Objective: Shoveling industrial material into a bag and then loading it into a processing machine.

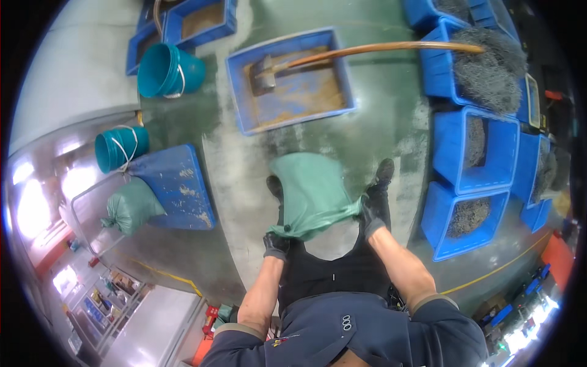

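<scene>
You held the green sack (312,196) by its mouth with both gloved hands, low in front of you, over the green floor (379,134) between your shoes. Your left hand (276,244) was clenched on the near left edge of the sack's mouth, and your right hand (370,214) was clenched on its right edge. The sack hung loose and looked nearly flat.

I think the risks were these. The floor showed pale dusty patches, so a shoe could slip while you bent forward. If one hand lost the thin fabric, the mouth could fall shut or the sack could drop. The long handle of the hammer (367,49) reached out over the floor from the blue tray (290,82), far from you, and a foot or the sack could catch it.

From left to right: a tied green bag (129,208) lay at the left on a blue flat lid (177,183); two teal buckets (168,70) stood farther away. The tray with the hammer stood in the far middle. At the right stood square blue crates (474,153) with grey wiry metal pieces inside. A yellow line (489,272) curved on the floor near right. I could not see any label clearly.
</scene>
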A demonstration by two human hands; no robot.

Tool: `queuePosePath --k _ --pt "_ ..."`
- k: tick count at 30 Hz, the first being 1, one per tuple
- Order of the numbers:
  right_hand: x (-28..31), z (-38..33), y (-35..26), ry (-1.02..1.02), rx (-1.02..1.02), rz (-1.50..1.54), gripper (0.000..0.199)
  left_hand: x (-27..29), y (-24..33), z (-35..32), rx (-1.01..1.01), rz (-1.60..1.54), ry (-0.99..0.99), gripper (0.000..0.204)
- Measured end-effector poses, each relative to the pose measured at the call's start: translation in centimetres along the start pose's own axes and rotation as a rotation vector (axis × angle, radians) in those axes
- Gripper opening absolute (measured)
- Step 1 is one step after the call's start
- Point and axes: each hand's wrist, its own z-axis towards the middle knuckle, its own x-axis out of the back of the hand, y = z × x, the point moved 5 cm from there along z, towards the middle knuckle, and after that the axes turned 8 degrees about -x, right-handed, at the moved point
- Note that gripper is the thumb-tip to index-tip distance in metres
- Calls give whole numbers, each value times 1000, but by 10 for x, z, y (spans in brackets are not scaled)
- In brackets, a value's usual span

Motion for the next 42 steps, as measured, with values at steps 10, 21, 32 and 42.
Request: queuePosePath --k 10,21,32,42 --pt "185 -24 46 98 176 201 20 48 96 -23 -111 -56 -255 26" --pt "161 -150 -109 211 149 -158 26 -39 141 -36 -53 -562 -55 39" --pt "319 -155 -112 338 309 317 22 -9 363 61 -237 -2075 -438 20" --pt "476 104 -50 -282 202 1104 44 -188 489 245 257 -1313 -275 35"
